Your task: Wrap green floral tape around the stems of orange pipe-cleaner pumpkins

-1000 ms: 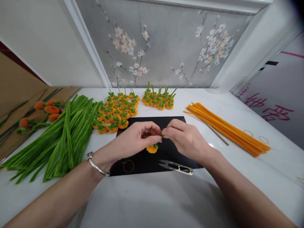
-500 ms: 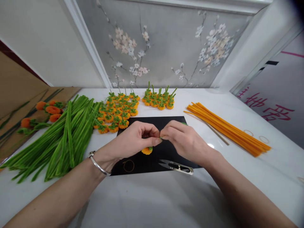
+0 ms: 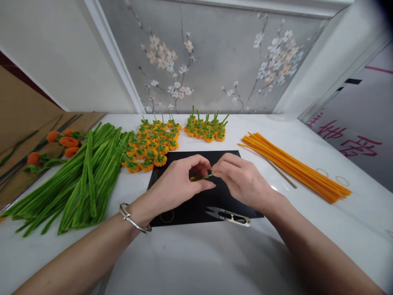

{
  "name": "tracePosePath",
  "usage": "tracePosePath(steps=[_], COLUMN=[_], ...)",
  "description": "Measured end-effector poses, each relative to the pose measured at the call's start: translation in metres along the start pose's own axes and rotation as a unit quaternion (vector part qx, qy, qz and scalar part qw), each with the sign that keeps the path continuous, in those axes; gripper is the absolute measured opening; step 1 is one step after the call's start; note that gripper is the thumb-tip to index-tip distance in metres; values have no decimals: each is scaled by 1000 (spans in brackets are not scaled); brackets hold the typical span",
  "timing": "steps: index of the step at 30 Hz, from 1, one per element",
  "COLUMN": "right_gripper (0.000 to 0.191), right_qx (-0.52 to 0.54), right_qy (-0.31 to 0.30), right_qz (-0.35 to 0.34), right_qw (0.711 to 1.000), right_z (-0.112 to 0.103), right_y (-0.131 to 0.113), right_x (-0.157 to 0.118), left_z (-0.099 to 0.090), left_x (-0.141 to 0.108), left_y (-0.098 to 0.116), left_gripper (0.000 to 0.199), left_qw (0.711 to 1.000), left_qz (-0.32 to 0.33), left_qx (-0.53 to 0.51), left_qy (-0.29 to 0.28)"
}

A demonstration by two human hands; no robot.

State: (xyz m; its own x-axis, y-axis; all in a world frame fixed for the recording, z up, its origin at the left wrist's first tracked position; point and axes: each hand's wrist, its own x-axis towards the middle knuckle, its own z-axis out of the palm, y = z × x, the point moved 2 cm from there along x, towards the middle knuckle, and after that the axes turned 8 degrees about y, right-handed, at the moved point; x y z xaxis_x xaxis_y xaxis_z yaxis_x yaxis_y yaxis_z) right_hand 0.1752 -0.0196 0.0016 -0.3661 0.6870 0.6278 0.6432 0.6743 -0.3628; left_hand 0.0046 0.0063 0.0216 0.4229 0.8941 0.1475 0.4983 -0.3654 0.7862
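Observation:
My left hand (image 3: 179, 178) curls around a small orange chenille pumpkin (image 3: 193, 179), mostly hidden behind the thumb and palm. A thin green pipe-cleaner stem (image 3: 205, 177) runs from it to the right. The tip of that stem is pinched between the fingertips of my right hand (image 3: 238, 176). Both hands are over a black mat (image 3: 196, 209). Thread snips (image 3: 229, 216) lie on the mat just below my right hand, blades pointing left.
Green pipe cleaners (image 3: 89, 180) are heaped at left, beside orange flowers (image 3: 68, 141). Rows of small orange pumpkins with green tops (image 3: 152, 144) stand behind the mat, with a second group (image 3: 207, 128) further right. Orange pipe cleaners (image 3: 294, 166) and a thin stick (image 3: 281, 174) lie at right.
My left thumb has parted from the fingertips, and its hand has turned and shifted slightly right. The pumpkin has been lifted and tilted, and more green stem shows between the hands.

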Motion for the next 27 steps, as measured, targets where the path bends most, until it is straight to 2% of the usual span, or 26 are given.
tracePosePath(steps=[2,7,11,18,23,27], right_gripper=[17,20,22,21,20,22], right_qx=[-17,-47,-40,-43,-25,-5], right_qy=[-16,-33,-35,-20,3,1], right_qz=[1,-7,-12,-21,-35,-38], right_qw=[1000,998,999,999,999,999], right_z=[2,5,5,7,5,3], right_y=[0,1,2,2,1,1], right_x=[0,-1,-1,-2,-2,-2], left_z=[4,7,7,4,2,0], left_x=[-1,0,1,0,3,4], left_y=[-2,-11,-12,-8,-7,-6], left_gripper=[15,14,12,13,16,18], left_qw=[1000,1000,1000,999,995,989], left_qz=[1,-19,-17,4,-22,-35], left_qx=[11,-3,-19,36,-63,-112], left_qy=[16,0,-10,-18,-75,-94])
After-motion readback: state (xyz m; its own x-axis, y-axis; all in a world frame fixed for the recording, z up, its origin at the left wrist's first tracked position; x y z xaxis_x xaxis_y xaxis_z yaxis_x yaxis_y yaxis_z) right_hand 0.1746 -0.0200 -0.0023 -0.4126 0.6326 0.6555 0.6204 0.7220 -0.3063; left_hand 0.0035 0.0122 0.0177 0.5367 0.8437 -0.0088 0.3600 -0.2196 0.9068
